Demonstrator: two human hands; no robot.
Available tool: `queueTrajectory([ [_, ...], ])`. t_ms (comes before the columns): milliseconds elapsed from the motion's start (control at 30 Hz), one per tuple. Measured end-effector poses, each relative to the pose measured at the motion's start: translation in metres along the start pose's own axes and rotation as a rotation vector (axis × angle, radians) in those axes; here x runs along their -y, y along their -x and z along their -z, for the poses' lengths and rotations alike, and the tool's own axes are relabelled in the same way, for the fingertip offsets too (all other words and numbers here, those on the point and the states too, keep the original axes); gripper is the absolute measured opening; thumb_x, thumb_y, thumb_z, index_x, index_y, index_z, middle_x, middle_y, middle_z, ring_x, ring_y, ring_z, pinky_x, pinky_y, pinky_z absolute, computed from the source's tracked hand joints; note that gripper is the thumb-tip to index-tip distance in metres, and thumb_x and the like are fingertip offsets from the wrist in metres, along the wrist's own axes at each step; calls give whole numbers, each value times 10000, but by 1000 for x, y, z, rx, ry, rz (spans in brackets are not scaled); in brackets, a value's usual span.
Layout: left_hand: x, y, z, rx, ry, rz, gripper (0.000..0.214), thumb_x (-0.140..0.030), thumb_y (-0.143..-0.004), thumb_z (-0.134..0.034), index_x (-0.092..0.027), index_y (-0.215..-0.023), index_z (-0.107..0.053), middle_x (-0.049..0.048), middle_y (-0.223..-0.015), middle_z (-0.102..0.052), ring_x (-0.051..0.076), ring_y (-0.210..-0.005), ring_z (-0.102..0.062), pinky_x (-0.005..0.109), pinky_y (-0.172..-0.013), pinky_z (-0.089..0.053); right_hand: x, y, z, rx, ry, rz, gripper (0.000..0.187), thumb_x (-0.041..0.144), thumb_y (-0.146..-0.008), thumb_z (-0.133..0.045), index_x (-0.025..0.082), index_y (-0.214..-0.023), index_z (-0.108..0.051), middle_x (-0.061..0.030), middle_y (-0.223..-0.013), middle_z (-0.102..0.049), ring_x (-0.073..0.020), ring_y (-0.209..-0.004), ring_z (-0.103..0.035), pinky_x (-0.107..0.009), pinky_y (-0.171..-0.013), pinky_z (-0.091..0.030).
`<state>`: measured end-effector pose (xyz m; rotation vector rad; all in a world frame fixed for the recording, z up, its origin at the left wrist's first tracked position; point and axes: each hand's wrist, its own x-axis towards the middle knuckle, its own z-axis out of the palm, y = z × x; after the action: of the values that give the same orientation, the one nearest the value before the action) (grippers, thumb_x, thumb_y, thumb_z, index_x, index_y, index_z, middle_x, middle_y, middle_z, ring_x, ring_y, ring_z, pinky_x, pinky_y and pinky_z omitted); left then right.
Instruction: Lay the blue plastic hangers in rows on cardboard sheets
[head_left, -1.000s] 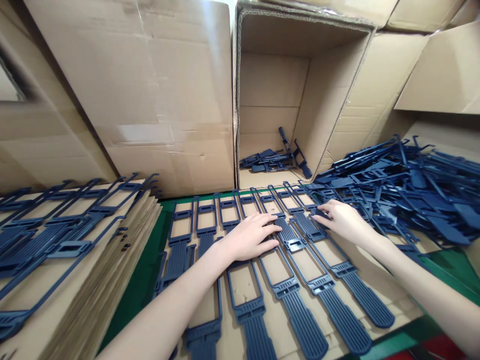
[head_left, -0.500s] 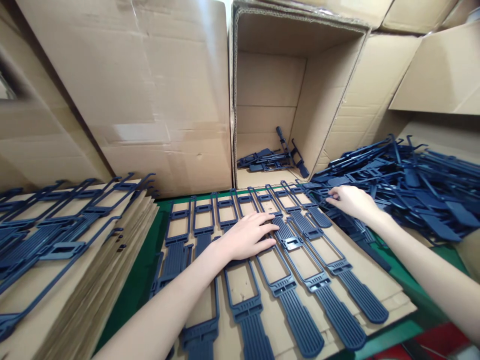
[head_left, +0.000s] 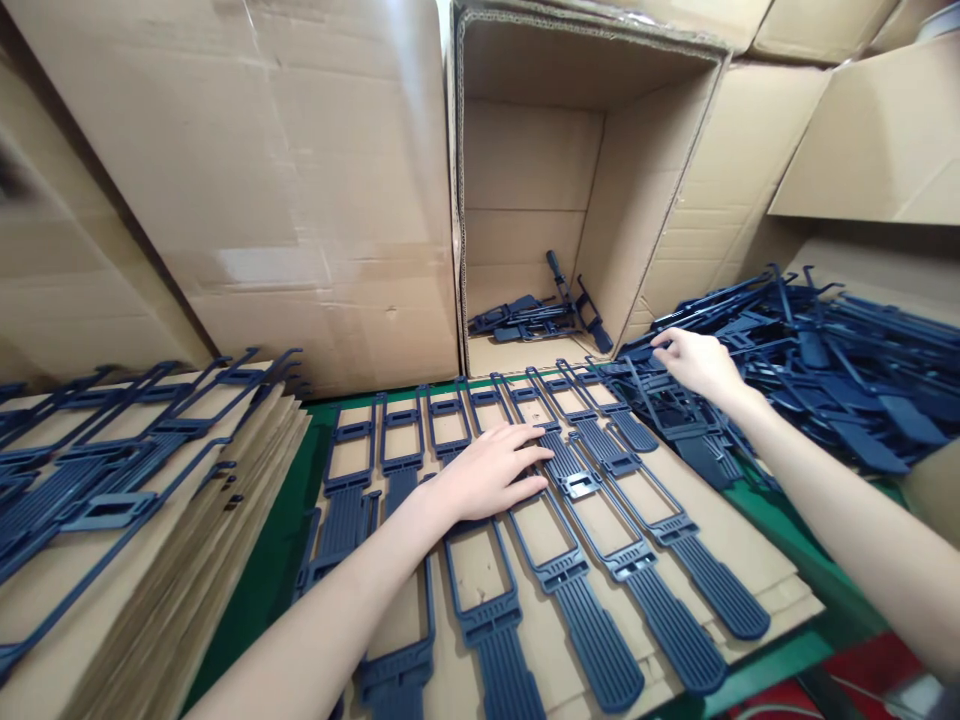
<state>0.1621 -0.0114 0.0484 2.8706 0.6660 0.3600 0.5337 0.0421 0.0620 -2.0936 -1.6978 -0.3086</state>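
My left hand point(head_left: 499, 470) lies palm down over the rows of dark blue plastic frames with ribbed paddles point(head_left: 600, 635), its fingers spread and nothing gripped. These pieces are laid side by side on a cardboard sheet point(head_left: 742, 540). At the right, my right hand point(head_left: 694, 362) pinches the upper end of another dark blue plastic frame point(head_left: 679, 425), whose paddle hangs down toward the lower right. The fingertips partly hide the point of grip. Just beyond this hand lies a tangled heap of similar frames point(head_left: 847, 370).
An open cardboard box point(head_left: 536, 160) on its side holds a few loose frames. To the left, a stack of cardboard sheets point(head_left: 217, 540) carries more frames. Large closed cartons point(head_left: 322, 200) stand behind. Green table surface point(head_left: 277, 520) shows between the stacks.
My right hand has moved slightly up and away, and the frame in it has lifted and swung, its paddle now farther back. My left hand has stayed in place.
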Motion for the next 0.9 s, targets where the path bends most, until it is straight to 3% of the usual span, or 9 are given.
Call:
queueTrajectory([
  [167,1,0,-2,-16,0,-3,363,-378,-940,-486,-196,-1242,-574,109,-1409,-470,251,-1321,-407,429,-1112,-303,12,-4,39,-131,-108,125,303,272,-883,-445,142,-1044,-668,-88,-765,-650,-185,-682,-548,-294,-671,-387],
  [300,2,0,-1,-101,-1,-28,383,-366,-942,-485,-201,-1285,-523,111,-1442,-426,246,-1361,-347,437,-1119,-284,42,10,76,-225,-268,250,315,286,-900,-460,156,-1147,-607,-39,-729,-597,-135,-598,-499,-267,-649,-386],
  [367,2,0,1,-123,-4,-29,385,-355,-949,-471,-204,-1302,-503,116,-1449,-411,249,-1371,-328,447,-1120,-277,58,20,92,-150,-393,344,355,306,-901,-473,158,-1214,-553,-19,-735,-586,-124,-617,-521,-252,-658,-400],
  [433,2,0,2,-118,-6,-39,372,-354,-953,-463,-216,-1294,-509,115,-1451,-407,255,-1375,-319,459,-1119,-274,69,30,101,60,-484,436,385,354,-905,-468,159,-1230,-536,-1,-696,-576,-125,-632,-535,-245,-647,-409],
  [500,3,0,1,-97,-13,-57,359,-361,-949,-468,-224,-1275,-527,112,-1455,-403,261,-1376,-317,468,-1119,-270,74,38,101,300,-535,483,415,419,-905,-455,166,-1223,-538,15,-647,-559,-127,-606,-519,-244,-611,-404],
  [567,4,0,-1,-80,-25,-71,350,-371,-945,-477,-222,-1252,-551,113,-1448,-413,265,-1372,-323,477,-1121,-262,70,46,94,421,-581,465,451,472,-898,-450,172,-1223,-535,22,-629,-541,-127,-583,-496,-246,-581,-391],
  [733,3,0,-3,-51,-19,-78,379,-427,-932,-488,-214,-1232,-579,116,-1408,-461,265,-1359,-344,469,-1127,-252,40,64,62,406,-719,284,494,522,-868,-485,165,-1207,-530,22,-614,-532,-135,-586,-488,-254,-564,-376],
  [900,1,0,-4,-39,16,-65,395,-448,-928,-489,-228,-1244,-572,106,-1406,-467,266,-1334,-384,459,-1112,-287,25,78,47,316,-696,116,527,558,-805,-562,178,-1170,-545,35,-568,-546,-137,-523,-492,-251,-505,-350],
])
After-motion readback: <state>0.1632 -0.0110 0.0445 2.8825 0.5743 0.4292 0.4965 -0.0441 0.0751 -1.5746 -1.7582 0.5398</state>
